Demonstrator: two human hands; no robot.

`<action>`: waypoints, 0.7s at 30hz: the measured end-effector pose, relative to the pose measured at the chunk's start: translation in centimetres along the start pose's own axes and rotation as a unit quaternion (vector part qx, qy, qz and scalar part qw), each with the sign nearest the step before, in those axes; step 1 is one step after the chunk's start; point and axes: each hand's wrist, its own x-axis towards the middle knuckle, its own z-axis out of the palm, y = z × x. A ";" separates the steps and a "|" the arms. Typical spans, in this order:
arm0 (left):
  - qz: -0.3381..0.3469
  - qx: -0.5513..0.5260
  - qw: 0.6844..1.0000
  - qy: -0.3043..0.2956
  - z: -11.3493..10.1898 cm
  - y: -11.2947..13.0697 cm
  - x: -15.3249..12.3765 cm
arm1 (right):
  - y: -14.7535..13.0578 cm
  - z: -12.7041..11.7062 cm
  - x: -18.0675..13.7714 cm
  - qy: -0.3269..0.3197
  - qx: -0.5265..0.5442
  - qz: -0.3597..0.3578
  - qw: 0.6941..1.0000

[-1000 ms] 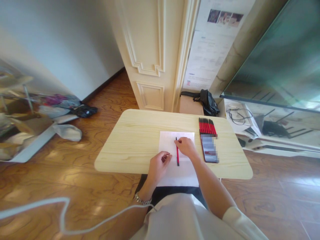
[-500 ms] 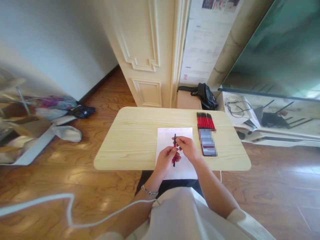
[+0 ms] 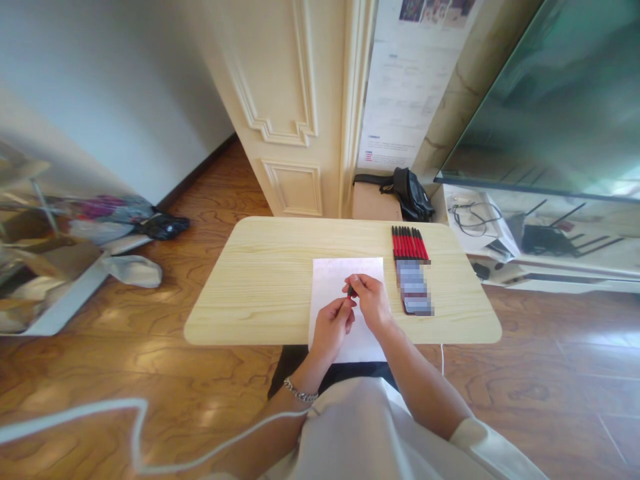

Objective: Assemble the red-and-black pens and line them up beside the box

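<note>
Both hands meet over a white sheet of paper that hangs past the table's near edge. My left hand is closed, its thumb and fingers pinching the lower part of a red and black pen. Around the pen's black upper end my right hand is closed as well. Most of the pen is hidden by the fingers. To the right, several red and black pens lie side by side in a row. Just below them is a phone, its screen blurred out.
The pale wooden table has rounded corners. Behind it a black bag rests on a box. A router with antennas and a coiled cable are at the right. A white cord crosses at lower left.
My right hand has closed further over the pen's upper end, and the fingers now cover most of the pen. The pen's lower tip, visible before below my left hand, no longer shows.
</note>
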 end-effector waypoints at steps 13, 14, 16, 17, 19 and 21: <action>-0.015 -0.065 0.997 -0.026 -0.3 -0.2 -0.2 | 0.1 -0.8 0.3 -0.028 0.058 0.039 0.997; -0.015 -0.062 0.998 -0.027 -0.3 -0.2 -0.2 | 0.1 -0.9 0.2 -0.047 0.075 0.049 0.995; -0.011 -0.056 0.998 -0.025 -0.3 -0.3 -0.2 | -0.1 -1.0 0.2 -0.081 0.106 0.070 0.989; -0.009 -0.054 0.998 -0.023 -0.4 -0.3 -0.2 | -0.1 -1.0 0.2 -0.087 0.111 0.077 0.987; -0.007 -0.050 0.999 -0.020 -0.4 -0.3 -0.2 | -0.2 -1.0 0.3 -0.072 0.097 0.078 0.990; -0.006 -0.042 0.999 -0.020 -0.5 -0.3 -0.1 | -0.1 -1.0 0.4 -0.038 0.063 0.067 0.995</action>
